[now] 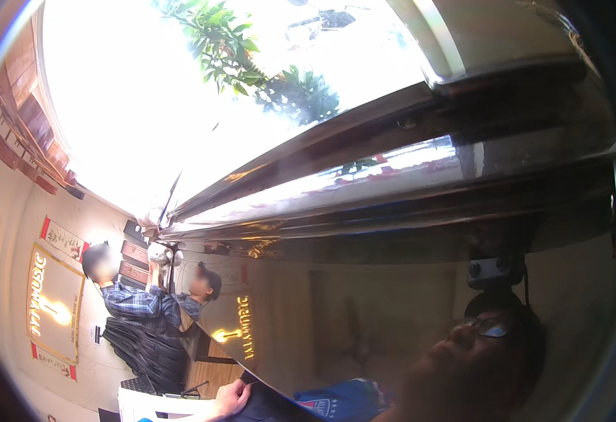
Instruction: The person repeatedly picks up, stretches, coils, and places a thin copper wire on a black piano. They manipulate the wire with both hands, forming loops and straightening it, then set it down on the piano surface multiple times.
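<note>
At the bottom edge, what appears to be my left hand rests with curled fingers on dark cloth, beside the edge of a glossy black panel. Whether it holds anything is not clear. My right hand is out of view. The panel, which looks like part of a piano, fills the right and centre. It mirrors a person with glasses, a head-worn camera and a blue shirt. At the left, another person in a cap and checked shirt reaches both hands to a grey-white plush-like object.
The view lies on its side. Brown boxes are near the other person. A lit sign with writing hangs on the wall between scrolls. White paper-like sheets lie by my forearm. A bright window shows green leaves.
</note>
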`<state>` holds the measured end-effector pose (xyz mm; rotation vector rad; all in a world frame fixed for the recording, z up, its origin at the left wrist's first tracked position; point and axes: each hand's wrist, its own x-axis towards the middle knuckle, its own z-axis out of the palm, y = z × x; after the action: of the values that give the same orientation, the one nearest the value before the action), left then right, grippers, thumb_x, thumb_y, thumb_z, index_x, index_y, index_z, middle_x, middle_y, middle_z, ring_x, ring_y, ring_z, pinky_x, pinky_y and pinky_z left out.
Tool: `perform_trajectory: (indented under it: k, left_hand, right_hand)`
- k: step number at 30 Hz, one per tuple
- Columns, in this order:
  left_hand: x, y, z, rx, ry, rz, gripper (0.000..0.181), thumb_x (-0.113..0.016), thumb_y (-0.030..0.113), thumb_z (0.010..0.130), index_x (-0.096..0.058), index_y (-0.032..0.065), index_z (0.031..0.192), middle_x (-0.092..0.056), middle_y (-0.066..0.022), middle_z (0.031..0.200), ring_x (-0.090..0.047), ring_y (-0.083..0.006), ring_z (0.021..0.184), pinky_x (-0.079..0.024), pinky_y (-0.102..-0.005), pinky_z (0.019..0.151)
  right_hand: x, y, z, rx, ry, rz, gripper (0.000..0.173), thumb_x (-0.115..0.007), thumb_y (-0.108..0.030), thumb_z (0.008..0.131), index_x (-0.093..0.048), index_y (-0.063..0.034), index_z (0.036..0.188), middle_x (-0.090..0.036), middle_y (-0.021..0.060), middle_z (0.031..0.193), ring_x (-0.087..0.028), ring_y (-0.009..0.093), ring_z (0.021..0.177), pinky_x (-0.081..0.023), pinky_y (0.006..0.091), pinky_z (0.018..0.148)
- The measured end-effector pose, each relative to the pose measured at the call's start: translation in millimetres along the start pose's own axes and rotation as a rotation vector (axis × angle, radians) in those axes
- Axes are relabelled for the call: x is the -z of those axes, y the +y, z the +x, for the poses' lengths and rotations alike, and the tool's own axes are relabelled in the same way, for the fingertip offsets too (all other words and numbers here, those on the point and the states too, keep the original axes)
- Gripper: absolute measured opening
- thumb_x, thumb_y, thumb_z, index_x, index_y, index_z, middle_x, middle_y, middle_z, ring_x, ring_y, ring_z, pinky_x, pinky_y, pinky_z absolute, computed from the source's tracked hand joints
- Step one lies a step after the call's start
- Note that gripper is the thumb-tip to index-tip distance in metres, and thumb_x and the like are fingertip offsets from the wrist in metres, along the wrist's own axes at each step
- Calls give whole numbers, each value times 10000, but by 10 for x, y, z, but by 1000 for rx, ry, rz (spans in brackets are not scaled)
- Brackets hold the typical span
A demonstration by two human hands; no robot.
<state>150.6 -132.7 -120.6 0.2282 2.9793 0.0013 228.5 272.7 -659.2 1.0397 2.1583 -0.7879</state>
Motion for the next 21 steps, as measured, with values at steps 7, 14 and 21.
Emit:
perform_trajectory:
  k: [7,14,21]
  left_hand:
    - [-185,71,5,-232,71,-89,211,-668,193,883,-605,23,774,-606,-154,603,-618,-291,532,-486,-394,532]
    - [-183,57,113,-384,57,-260,205,-686,174,858,-592,48,728,-607,-140,588,-627,-315,529,-479,-400,510]
    - [-293,141,136,-558,22,-438,237,-680,172,895,-578,28,737,-567,-136,575,-558,-261,488,-433,-366,495]
  right_hand:
    - [321,-19,-41,66,10,55,300,-589,-263,892,-754,-53,1028,-705,218,1069,-682,375,1024,-537,463,874]
    - [826,-74,-527,114,67,152,304,-587,-272,899,-756,-52,1024,-706,219,1064,-682,376,1022,-537,464,873]
    - [526,364,-692,273,220,254,308,-579,-278,916,-752,-51,1032,-705,217,1061,-681,379,1021,-535,462,870]
